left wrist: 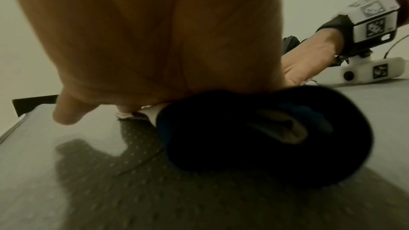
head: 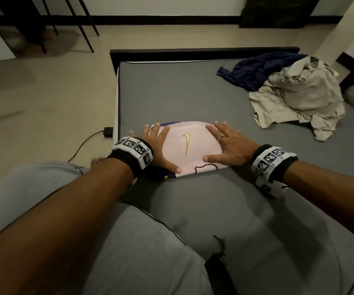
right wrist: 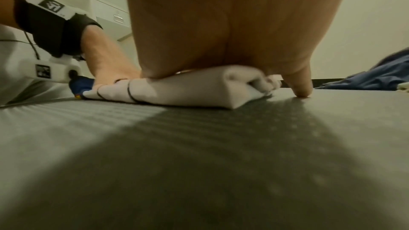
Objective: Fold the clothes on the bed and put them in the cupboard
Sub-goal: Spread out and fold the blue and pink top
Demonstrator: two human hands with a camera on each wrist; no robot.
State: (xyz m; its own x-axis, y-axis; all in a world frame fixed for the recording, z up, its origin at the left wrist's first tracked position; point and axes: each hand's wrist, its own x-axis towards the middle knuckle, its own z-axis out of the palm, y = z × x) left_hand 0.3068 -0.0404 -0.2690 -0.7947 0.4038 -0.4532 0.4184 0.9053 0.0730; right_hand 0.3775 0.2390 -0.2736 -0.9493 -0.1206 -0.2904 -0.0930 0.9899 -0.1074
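Shirt (head: 189, 145), pink, folded into a compact bundle with a gold swoosh facing up, lies on the grey bed (head: 193, 92) near the left edge, directly under both hands. Left hand (head: 160, 143) lies flat on the bundle's left end, fingers straight and spread, thumb stretched along the near edge; nothing is gripped, only pressed. Right hand (head: 228, 143) lies flat on the right end, fingers spread toward the far side, thumb pointing left across the near part of the shirt; a ring (head: 221, 136) sits on one finger.

Right wrist view: the shirt (right wrist: 188, 90) shows as a thick folded wad under the palm of the right hand (right wrist: 232, 24), one fingertip touching the mattress just right of it. Left wrist view: the left hand (left wrist: 150, 32) covers the bundle, whose dark blue folded end (left wrist: 254, 128) faces the camera, blurred.

Unfolded clothes sit well apart at the far right of the bed: a beige garment (head: 299, 99) heaped loosely, a navy garment (head: 254, 69) just left of it and partly under it.
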